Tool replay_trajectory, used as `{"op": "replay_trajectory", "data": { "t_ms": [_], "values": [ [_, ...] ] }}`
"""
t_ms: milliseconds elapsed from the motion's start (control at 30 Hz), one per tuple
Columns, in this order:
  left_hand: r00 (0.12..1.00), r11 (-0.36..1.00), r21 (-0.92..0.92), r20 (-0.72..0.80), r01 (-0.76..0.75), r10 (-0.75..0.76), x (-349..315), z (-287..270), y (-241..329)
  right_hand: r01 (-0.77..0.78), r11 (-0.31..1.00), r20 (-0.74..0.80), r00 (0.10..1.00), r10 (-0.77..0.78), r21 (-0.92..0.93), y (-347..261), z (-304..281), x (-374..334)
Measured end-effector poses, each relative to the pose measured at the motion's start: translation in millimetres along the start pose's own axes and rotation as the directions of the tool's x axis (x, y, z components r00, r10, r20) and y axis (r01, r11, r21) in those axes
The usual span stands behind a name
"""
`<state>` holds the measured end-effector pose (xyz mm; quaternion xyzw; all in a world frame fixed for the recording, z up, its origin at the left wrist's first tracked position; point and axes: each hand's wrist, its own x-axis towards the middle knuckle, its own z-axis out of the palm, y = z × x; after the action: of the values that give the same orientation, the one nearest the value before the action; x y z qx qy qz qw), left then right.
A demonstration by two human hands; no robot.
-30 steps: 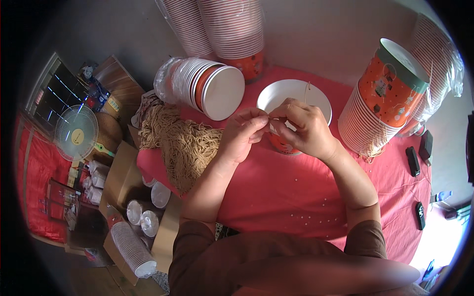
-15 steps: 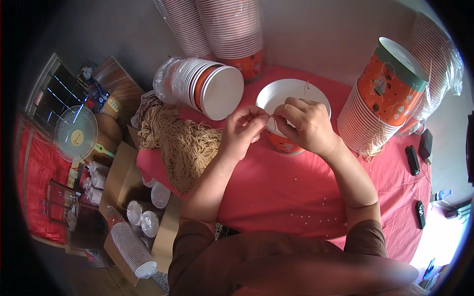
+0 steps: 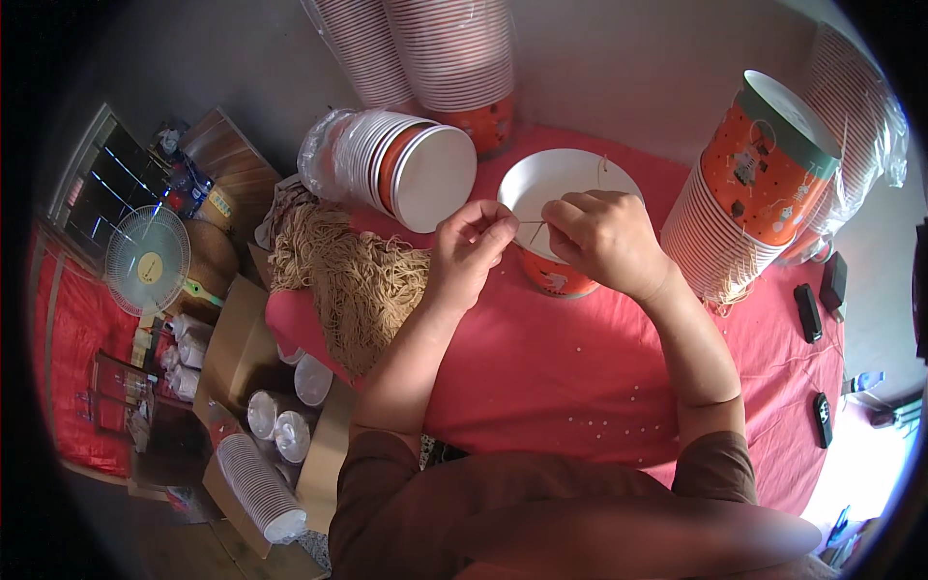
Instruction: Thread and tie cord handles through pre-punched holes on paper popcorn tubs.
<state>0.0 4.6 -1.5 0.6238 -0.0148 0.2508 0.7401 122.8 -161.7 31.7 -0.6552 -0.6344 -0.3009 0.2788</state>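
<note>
Two hands (image 3: 464, 256) (image 3: 611, 244) pinch one cord (image 3: 533, 222), fingers (image 3: 499, 232) closed on it, above one orange bucket (image 3: 557, 279).

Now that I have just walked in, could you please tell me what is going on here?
A person is holding a thin cord between both hands: the left hand pinches one part and the right hand grips another. Their hands are above the near side of an open orange bucket on the red tablecloth. A heap of tan cords lies to the left, and stacked buckets stand to the right.
</note>
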Motion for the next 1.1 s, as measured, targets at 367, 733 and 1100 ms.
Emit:
{"op": "replay_trajectory", "data": {
  "t_ms": [367, 733, 1100],
  "values": [
    [0.994, 0.966, 0.239, 0.080, -0.097, 0.080, 1.8, -7.8, 2.0, 0.022, 1.000, -0.039, 0.999, -0.022, -0.006, 3.8, -11.7, 1.7],
    [0.924, 0.781, 0.494, 0.167, -0.381, 0.345, -3.4, 5.6, 4.8, 0.112, 0.993, 0.027, 0.993, -0.111, -0.043, -12.5, -16.0, 2.9],
    [0.912, 0.778, 0.475, 0.204, -0.410, 0.355, -1.2, -2.5, 4.2, 0.111, 0.991, 0.052, 0.993, -0.107, -0.078, -14.1, -17.7, 2.8]
  ]
}}
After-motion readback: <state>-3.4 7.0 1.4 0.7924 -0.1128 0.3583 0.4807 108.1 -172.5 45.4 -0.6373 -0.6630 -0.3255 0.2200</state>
